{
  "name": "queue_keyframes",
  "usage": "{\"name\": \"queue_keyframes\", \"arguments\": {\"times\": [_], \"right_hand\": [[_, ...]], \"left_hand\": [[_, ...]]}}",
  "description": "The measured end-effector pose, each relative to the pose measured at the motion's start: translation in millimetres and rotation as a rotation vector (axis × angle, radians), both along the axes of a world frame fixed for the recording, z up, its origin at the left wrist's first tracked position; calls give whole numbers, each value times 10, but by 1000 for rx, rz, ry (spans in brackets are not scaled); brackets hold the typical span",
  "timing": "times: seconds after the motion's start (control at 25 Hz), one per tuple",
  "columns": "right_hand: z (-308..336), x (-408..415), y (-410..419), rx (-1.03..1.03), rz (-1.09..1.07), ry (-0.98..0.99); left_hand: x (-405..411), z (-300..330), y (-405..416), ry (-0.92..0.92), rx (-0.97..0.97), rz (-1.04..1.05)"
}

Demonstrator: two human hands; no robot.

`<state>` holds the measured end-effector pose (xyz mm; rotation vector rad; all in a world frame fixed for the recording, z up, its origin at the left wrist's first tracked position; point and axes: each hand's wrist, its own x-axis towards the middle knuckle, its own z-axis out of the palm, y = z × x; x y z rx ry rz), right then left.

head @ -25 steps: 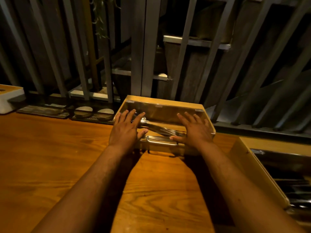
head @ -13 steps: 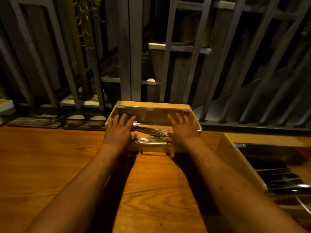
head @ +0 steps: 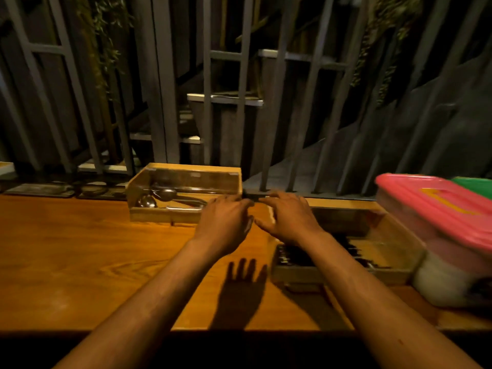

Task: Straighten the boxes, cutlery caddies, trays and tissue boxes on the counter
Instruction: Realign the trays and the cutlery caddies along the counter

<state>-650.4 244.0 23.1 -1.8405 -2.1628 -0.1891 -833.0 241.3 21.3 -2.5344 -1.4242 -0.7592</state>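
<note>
A wooden cutlery caddy [head: 149, 217] with a clear lid and spoons inside stands at the back of the wooden counter [head: 80, 257]. A second wooden caddy [head: 394, 275] holding dark-handled cutlery lies to its right. My left hand [head: 226, 222] hovers over the gap between the two caddies, near the first one's right end, fingers spread, holding nothing. My right hand [head: 287, 217] floats above the second caddy's left back corner, fingers apart and empty. Both hands are blurred.
A clear plastic container with a pink lid [head: 436, 209] sits at the far right against the second caddy, a green lid [head: 476, 183] behind it. Dark flat trays [head: 40, 189] line the back left. Grey metal bars [head: 159, 102] rise behind the counter.
Both hands have lifted off the first caddy and moved right toward the second caddy. The view has swung right, bringing the pink-lidded container into sight.
</note>
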Motion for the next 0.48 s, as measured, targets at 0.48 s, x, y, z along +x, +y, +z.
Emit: {"name": "queue_keyframes", "arguments": {"times": [0.48], "right_hand": [[-554,2189,-675,-207,-135,-77]], "left_hand": [[1525,-745,-343,220,-175,139]]}}
